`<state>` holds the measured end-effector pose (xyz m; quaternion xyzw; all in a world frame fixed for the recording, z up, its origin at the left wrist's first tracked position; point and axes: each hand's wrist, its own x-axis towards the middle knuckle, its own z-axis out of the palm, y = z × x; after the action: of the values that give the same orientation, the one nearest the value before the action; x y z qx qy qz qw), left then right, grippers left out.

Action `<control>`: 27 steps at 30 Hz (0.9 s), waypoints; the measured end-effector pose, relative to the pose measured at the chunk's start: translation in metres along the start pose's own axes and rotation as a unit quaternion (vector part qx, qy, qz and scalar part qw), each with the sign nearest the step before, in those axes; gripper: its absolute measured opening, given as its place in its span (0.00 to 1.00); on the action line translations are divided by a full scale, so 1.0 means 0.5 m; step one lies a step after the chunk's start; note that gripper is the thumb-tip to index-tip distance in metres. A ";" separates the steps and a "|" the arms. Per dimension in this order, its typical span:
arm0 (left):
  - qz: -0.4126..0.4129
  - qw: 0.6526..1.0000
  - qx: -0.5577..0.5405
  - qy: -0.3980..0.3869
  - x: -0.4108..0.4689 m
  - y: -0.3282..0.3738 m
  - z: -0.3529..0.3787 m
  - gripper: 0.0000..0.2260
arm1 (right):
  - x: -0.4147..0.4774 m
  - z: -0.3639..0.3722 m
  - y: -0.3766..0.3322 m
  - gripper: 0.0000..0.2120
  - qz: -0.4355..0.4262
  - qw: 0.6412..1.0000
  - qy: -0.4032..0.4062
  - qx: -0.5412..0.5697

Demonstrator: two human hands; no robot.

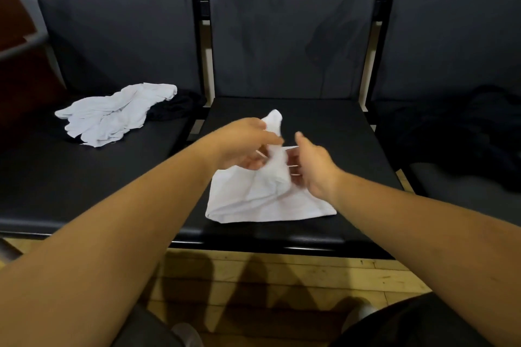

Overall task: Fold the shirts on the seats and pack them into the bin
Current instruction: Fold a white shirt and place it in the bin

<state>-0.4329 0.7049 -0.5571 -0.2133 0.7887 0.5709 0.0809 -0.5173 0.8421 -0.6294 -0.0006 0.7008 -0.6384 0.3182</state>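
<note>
A white shirt [262, 197] lies partly folded on the middle black seat [324, 127]. My left hand [242, 144] grips its upper part and lifts a bunch of cloth off the seat. My right hand [313, 166] pinches the same raised cloth from the right, fingers curled under it. A second white shirt [112, 114] lies crumpled on the left seat [56, 177], with a black garment [177, 105] beside it. Dark clothing [465, 132] lies on the right seat. No bin is in view.
Three black padded seats stand in a row with upright backrests [282, 22]. A reddish-brown piece of furniture [17, 36] stands at the far left. Wooden floor [282, 284] runs below the seat edge, and my knees show at the bottom.
</note>
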 end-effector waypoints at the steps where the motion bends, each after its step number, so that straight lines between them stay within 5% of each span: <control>1: -0.004 0.999 -0.017 -0.036 -0.003 0.003 0.006 0.15 | 0.006 -0.017 -0.003 0.29 0.032 0.999 -0.022 0.033; 4: -0.009 0.999 0.002 -0.045 -0.004 -0.007 0.008 0.20 | 0.007 -0.047 -0.006 0.19 0.073 0.996 -0.050 -0.018; 11: -0.010 0.983 0.125 0.131 0.023 -0.079 -0.039 0.08 | 0.000 -0.023 -0.013 0.01 0.008 0.989 -0.049 -0.142; 15: -0.041 0.966 0.162 0.200 0.052 -0.117 -0.067 0.09 | -0.004 -0.038 -0.050 0.08 -0.059 0.987 0.007 -0.147; 21: -0.123 0.971 0.149 0.140 0.073 -0.153 -0.041 0.21 | 0.017 -0.094 0.010 0.06 0.034 0.953 0.027 -0.299; 24: -0.125 0.976 0.118 0.135 0.079 -0.149 -0.032 0.21 | 0.024 -0.086 0.013 0.02 0.005 0.943 0.036 -0.332; 27: -0.136 0.978 0.075 0.137 0.084 -0.152 -0.029 0.23 | 0.023 -0.077 0.016 0.11 -0.017 0.932 0.025 -0.362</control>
<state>-0.4363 0.6617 -0.6339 -0.3877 0.7965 0.4596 0.0645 -0.5404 0.8736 -0.6425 -0.1121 0.8919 -0.3466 0.2679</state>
